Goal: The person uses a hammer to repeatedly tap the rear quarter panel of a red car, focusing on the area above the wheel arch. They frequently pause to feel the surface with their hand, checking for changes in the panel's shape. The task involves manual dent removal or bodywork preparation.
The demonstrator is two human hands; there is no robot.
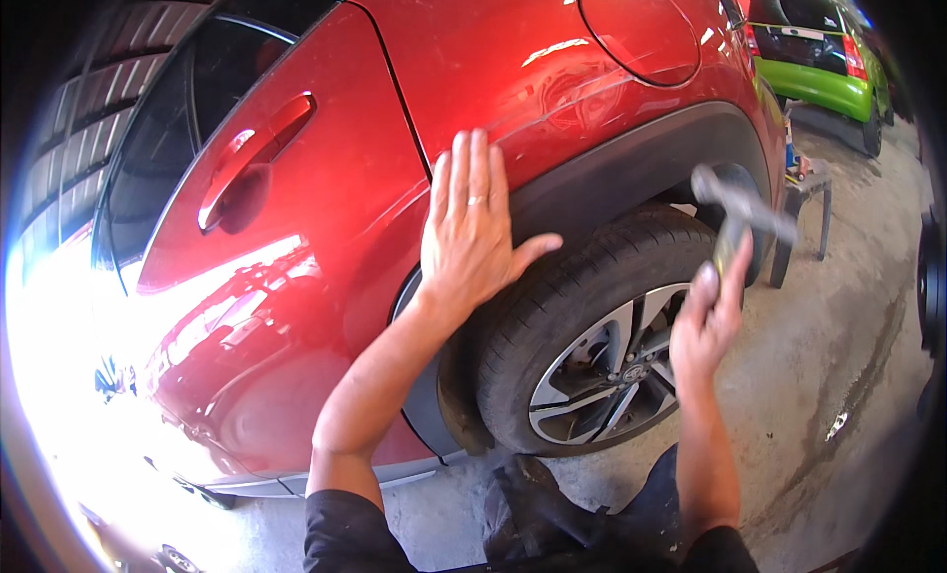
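Observation:
My left hand lies flat on the red car's rear side panel, fingers stretched out and thumb apart, just behind the door seam. A ring shows on one finger. In my right hand a hammer is raised by its handle, its metal head blurred, in front of the black wheel arch trim. Below the arch is the rear wheel, with a black tire and a silver and black rim. The hammer appears apart from the car.
A rear door with a red handle is on the left. Above the arch sits a round fuel flap. Farther right, a small dark stand holds items, and a green car is parked behind it. Concrete floor shows at right.

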